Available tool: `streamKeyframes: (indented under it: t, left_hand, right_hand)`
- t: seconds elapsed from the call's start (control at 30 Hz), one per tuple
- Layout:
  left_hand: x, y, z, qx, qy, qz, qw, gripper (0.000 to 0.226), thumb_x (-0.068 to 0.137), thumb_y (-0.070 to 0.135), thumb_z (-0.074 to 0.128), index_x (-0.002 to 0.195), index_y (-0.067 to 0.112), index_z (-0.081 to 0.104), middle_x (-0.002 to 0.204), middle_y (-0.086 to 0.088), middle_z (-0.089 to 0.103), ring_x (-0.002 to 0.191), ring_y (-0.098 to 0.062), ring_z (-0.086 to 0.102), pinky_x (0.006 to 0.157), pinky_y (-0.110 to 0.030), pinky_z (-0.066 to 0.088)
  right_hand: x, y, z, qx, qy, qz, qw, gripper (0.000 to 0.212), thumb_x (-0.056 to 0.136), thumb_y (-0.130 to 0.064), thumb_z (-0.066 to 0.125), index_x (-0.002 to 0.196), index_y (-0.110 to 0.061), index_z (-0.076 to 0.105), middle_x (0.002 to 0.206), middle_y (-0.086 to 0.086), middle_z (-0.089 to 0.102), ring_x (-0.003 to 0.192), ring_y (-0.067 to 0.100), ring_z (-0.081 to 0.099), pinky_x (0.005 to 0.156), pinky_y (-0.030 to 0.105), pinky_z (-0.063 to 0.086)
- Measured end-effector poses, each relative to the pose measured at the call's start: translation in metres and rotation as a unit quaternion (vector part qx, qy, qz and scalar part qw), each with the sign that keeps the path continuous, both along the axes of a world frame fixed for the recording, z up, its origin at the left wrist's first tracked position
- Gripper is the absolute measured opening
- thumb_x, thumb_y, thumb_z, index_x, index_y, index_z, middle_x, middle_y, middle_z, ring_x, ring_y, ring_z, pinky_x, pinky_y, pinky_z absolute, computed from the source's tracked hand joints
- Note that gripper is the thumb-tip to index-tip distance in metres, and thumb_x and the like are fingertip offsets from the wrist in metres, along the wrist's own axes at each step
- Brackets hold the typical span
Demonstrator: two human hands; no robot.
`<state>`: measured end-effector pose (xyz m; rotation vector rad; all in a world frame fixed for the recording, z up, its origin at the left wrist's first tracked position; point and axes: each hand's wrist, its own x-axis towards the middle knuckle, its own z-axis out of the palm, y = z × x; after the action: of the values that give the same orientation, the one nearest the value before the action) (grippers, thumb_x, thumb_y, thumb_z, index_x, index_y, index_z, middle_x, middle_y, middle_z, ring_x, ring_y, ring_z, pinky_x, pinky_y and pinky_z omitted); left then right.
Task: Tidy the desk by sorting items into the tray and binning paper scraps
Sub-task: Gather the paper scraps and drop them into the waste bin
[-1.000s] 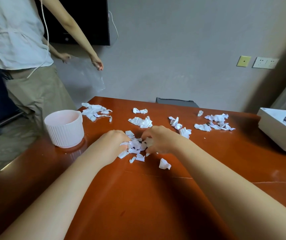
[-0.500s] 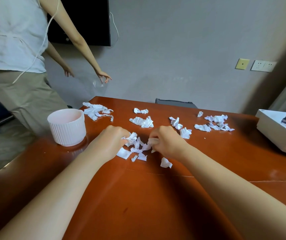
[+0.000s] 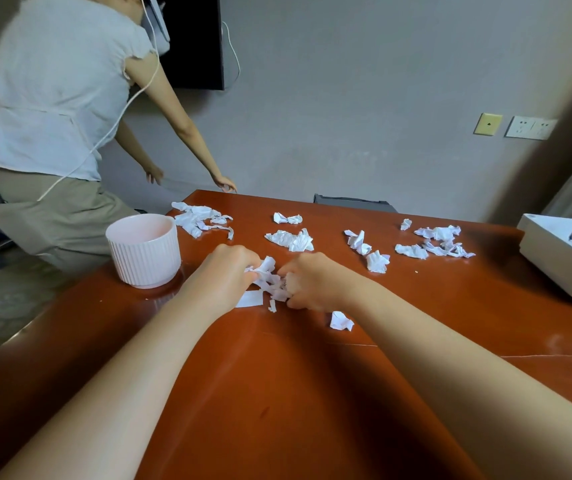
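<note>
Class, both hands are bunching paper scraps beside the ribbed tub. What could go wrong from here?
The left hand and right hand pinch a loose scrap pile; small bits may drop on the way to the tub. The stray scrap by the right wrist could be missed or brushed off the desk.

No legible text or labels.

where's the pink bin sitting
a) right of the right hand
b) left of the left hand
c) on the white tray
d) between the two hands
b: the bin stands on the table left of the left hand, which, like the right hand, grips scraps.
</note>
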<state>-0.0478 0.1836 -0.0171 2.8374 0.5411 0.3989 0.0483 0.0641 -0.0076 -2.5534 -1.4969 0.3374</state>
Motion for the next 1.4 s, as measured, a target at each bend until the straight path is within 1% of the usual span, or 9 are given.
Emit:
streamKeyframes:
  t: [0.3,0.43,0.63,0.73,0.87,1.03,1.17,1.23,1.4]
  left_hand:
    - [-0.003,-0.003,0.002,-0.015,-0.027,0.007,1.000,0.014,0.095,0.015,0.055,0.082,0.018,0.051,0.084,-0.003,0.053,0.068,-0.015,0.053,0.052,-0.007,0.033]
    - [-0.004,-0.012,0.006,-0.023,-0.066,0.005,0.998,0.015,0.094,0.018,0.055,0.103,0.013,0.066,0.100,-0.007,0.065,0.082,-0.018,0.062,0.060,-0.008,0.038]
    - [-0.010,-0.033,0.020,-0.056,-0.102,-0.029,0.993,0.016,0.092,0.019,0.059,0.102,0.010,0.068,0.089,0.000,0.058,0.081,-0.013,0.058,0.057,-0.008,0.037]
    - [-0.012,-0.052,0.032,-0.069,-0.094,-0.057,0.992,0.021,0.092,0.021,0.059,0.108,0.012,0.068,0.101,-0.006,0.063,0.097,-0.016,0.059,0.071,-0.019,0.047]
    - [-0.017,-0.091,0.048,-0.061,-0.043,-0.111,0.991,0.020,0.095,0.022,0.054,0.078,0.012,0.059,0.073,-0.002,0.048,0.070,-0.011,0.045,0.050,-0.007,0.029]
    - [-0.022,-0.154,0.058,-0.068,-0.017,-0.190,0.979,0.044,0.094,0.024,0.053,0.053,0.023,0.037,0.058,0.005,0.028,0.055,-0.011,0.031,0.050,-0.018,0.022]
    - [-0.021,-0.203,0.060,-0.093,-0.027,-0.254,0.962,0.036,0.093,0.024,0.056,0.062,0.006,0.047,0.060,0.002,0.024,0.054,-0.012,0.024,0.052,-0.021,0.020]
    - [-0.020,-0.230,0.059,-0.102,-0.035,-0.282,0.953,0.041,0.092,0.023,0.057,0.058,0.011,0.038,0.061,0.001,0.023,0.055,-0.013,0.024,0.053,-0.023,0.021]
    - [-0.023,-0.298,0.058,-0.115,-0.029,-0.336,0.934,0.047,0.094,0.023,0.055,0.052,0.023,0.033,0.058,0.006,0.029,0.055,-0.010,0.032,0.052,-0.020,0.024]
  right_hand:
    - [0.011,0.001,-0.008,0.047,-0.040,-0.033,0.998,0.017,0.090,-0.014,0.058,0.103,-0.006,0.067,0.098,0.012,0.067,0.080,0.022,0.059,0.062,0.024,0.045]
    - [0.012,-0.014,-0.005,0.079,-0.026,-0.060,0.995,0.019,0.089,-0.021,0.063,0.102,-0.007,0.067,0.100,0.010,0.067,0.080,0.021,0.058,0.063,0.023,0.046]
    - [0.009,-0.056,0.025,0.138,-0.033,-0.087,0.986,0.024,0.086,-0.021,0.066,0.097,0.000,0.069,0.090,0.013,0.068,0.074,0.022,0.058,0.052,0.016,0.040]
    - [0.008,-0.081,0.042,0.162,-0.042,-0.108,0.980,0.021,0.085,-0.022,0.068,0.091,-0.002,0.069,0.078,0.006,0.068,0.065,0.017,0.058,0.048,0.013,0.035]
    - [0.004,-0.114,0.060,0.142,-0.078,-0.131,0.978,0.019,0.086,-0.026,0.065,0.079,-0.009,0.062,0.064,-0.006,0.054,0.056,0.012,0.051,0.046,0.012,0.031]
    - [-0.011,-0.179,0.074,0.111,-0.111,-0.163,0.974,0.031,0.088,-0.031,0.062,0.103,-0.005,0.071,0.103,0.007,0.069,0.087,0.021,0.063,0.079,0.035,0.055]
    - [-0.027,-0.243,0.077,0.124,-0.092,-0.218,0.964,0.026,0.083,-0.030,0.069,0.099,-0.009,0.070,0.093,0.005,0.070,0.079,0.018,0.062,0.067,0.022,0.055]
    - [-0.038,-0.275,0.080,0.126,-0.089,-0.246,0.957,0.025,0.083,-0.027,0.069,0.099,-0.008,0.069,0.079,0.001,0.063,0.067,0.015,0.055,0.051,0.009,0.040]
    - [-0.062,-0.350,0.082,0.122,-0.081,-0.310,0.939,0.023,0.082,-0.027,0.070,0.101,-0.016,0.066,0.068,-0.006,0.056,0.055,0.004,0.050,0.043,0.006,0.038]
